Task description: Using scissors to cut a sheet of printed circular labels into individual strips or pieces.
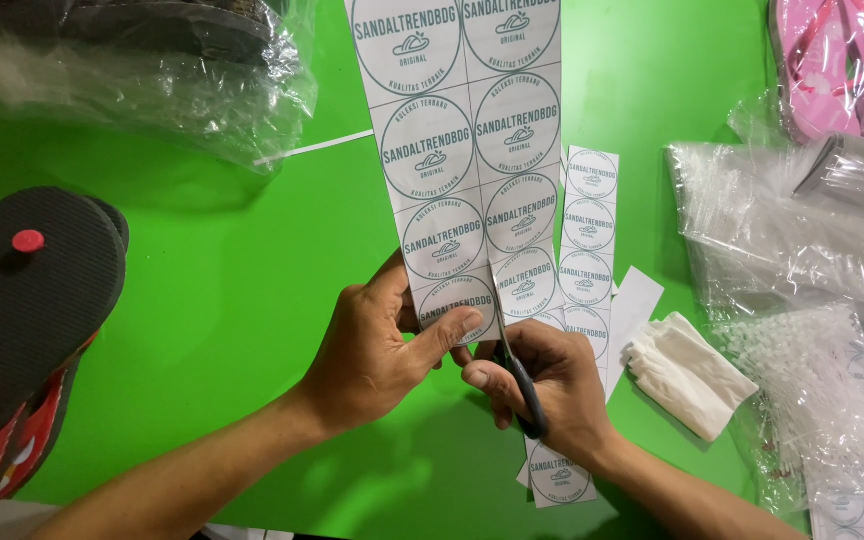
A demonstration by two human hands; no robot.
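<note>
Left hand [377,350] pinches the label sheet [467,150] at its 6 o'clock edge, while right hand [542,385] grips scissors [524,385] cutting the sheet above the green desk [232,300].

Bright, flat green across the tabletop [232,300]. White label sheet [462,150], patterned with rows of round grey-green ringed emblems, each with a small sandal drawing at the centre. Same white with grey-green circles on the narrow cut strip [589,250] and on the loose label [559,478] near the bottom. Black handles on the scissors [524,385]. Black sole with red round plugs on the sandal [27,300], red edge beneath. Pink with darker pink straps on the sandals [842,65]. Clear, greyish sheen on the plastic bags [782,230]. Plain white on the folded cloth [687,372].
</note>
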